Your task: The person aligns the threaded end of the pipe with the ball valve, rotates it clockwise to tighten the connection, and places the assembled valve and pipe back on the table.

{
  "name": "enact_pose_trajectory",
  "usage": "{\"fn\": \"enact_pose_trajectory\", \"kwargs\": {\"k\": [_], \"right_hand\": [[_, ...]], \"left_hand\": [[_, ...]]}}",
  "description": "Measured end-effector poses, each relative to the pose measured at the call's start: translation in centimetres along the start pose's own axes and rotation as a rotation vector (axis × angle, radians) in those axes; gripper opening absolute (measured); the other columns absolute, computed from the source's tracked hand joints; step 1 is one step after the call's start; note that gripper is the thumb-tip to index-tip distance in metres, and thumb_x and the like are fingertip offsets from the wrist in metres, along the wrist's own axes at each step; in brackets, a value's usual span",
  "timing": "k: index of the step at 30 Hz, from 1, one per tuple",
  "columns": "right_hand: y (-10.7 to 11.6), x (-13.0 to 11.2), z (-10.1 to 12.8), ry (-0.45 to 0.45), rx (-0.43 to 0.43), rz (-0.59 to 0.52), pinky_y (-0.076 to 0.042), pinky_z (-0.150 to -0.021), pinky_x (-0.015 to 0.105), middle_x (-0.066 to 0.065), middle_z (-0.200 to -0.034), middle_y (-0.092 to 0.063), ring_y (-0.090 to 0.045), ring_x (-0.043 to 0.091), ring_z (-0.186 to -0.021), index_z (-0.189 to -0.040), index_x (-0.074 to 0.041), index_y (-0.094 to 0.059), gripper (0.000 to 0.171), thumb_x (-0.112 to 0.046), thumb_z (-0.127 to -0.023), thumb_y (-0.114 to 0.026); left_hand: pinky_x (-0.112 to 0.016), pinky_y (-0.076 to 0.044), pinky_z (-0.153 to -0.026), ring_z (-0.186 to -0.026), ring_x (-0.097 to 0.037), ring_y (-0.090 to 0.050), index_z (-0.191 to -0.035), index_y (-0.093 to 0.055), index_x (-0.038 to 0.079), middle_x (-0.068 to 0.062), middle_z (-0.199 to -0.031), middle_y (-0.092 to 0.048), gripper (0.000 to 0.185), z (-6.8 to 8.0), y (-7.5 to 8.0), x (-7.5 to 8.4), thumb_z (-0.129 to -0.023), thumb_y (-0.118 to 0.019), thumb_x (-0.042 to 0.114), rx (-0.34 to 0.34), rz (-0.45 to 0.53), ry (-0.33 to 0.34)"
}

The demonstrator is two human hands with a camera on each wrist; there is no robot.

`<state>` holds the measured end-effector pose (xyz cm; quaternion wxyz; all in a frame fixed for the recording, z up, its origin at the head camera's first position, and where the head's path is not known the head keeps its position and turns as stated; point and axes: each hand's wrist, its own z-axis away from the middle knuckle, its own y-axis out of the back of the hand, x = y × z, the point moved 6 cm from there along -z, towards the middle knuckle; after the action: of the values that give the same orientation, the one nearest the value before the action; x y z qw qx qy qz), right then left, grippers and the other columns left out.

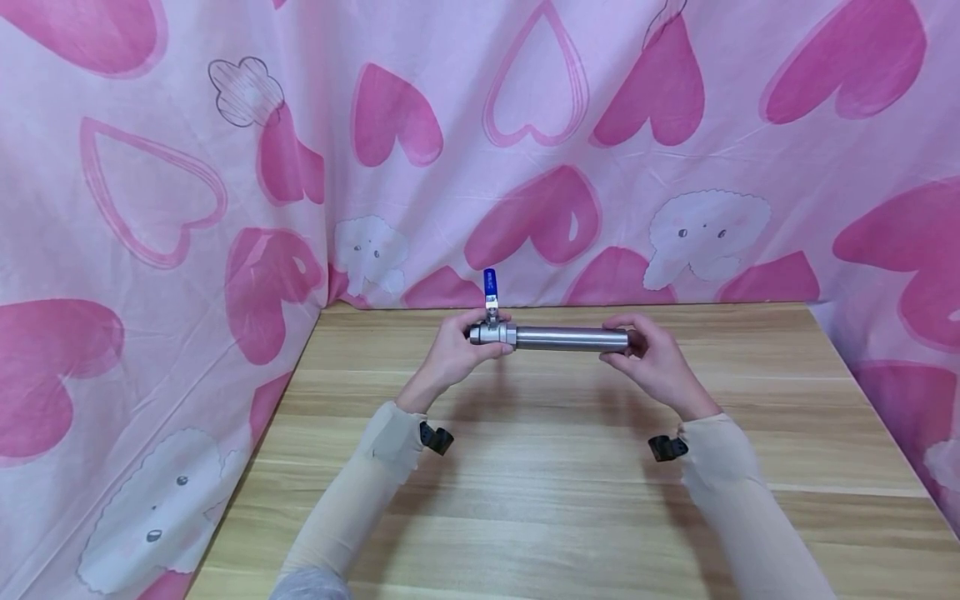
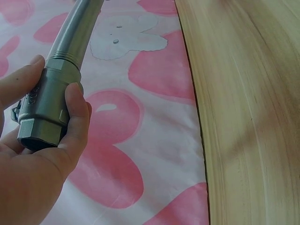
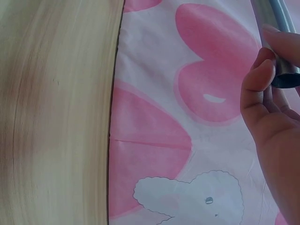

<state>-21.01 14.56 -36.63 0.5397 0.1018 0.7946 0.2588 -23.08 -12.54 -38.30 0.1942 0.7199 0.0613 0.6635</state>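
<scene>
Wooden table [image 1: 555, 500]: hands [image 1: 450, 350] [image 1: 652, 358] grip valve-fitted pipe [image 1: 570, 337].

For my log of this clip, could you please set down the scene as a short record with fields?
Setting: wooden table against a pink cloth printed with hearts
Held item: metal pipe with a valve at one end, held level above the table
Valve handle: blue, pointing up
Left hand: grips the valve body
Right hand: holds the pipe's open end with its fingers
Wrists: a small black camera mount on each
</scene>
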Motion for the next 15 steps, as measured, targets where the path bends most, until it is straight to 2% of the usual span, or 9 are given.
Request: {"fn": "enact_pose_trajectory", "kwargs": {"k": [3, 10, 15], "right_hand": [[0.0, -0.2, 0.0, 0.009, 0.000, 0.010, -0.050, -0.067, 0.018, 0.021, -0.112, -0.059, -0.057, 0.010, -0.079, -0.117, 0.004, -0.055, 0.038, 0.006, -0.082, -0.070], [-0.5, 3.0, -0.3, 0.005, 0.001, 0.010, -0.051, -0.069, 0.015, 0.016, -0.115, -0.057, -0.058, 0.012, -0.081, -0.120, -0.003, -0.055, 0.041, 0.002, -0.083, -0.072], [-0.5, 3.3, -0.4, 0.011, 0.006, 0.003, -0.051, -0.072, 0.013, 0.012, -0.114, -0.059, -0.060, 0.014, -0.083, -0.120, -0.005, -0.056, 0.042, 0.000, -0.082, -0.073]], "left_hand": [[-0.031, -0.053, -0.080, -0.095, -0.019, -0.062, -0.115, -0.069, 0.023, -0.001, -0.114, -0.068, 0.041, 0.0, 0.0, 0.0, -0.077, -0.082, 0.018, -0.003, -0.003, -0.004], [-0.028, -0.053, -0.078, -0.093, -0.019, -0.061, -0.116, -0.069, 0.021, -0.001, -0.113, -0.068, 0.042, 0.0, -0.1, 0.0, -0.077, -0.082, 0.018, -0.008, 0.012, 0.015], [-0.028, -0.054, -0.077, -0.092, -0.020, -0.060, -0.118, -0.068, 0.017, -0.003, -0.114, -0.068, 0.045, -0.1, -0.2, -0.1, -0.076, -0.083, 0.017, -0.015, 0.039, 0.029]]}}
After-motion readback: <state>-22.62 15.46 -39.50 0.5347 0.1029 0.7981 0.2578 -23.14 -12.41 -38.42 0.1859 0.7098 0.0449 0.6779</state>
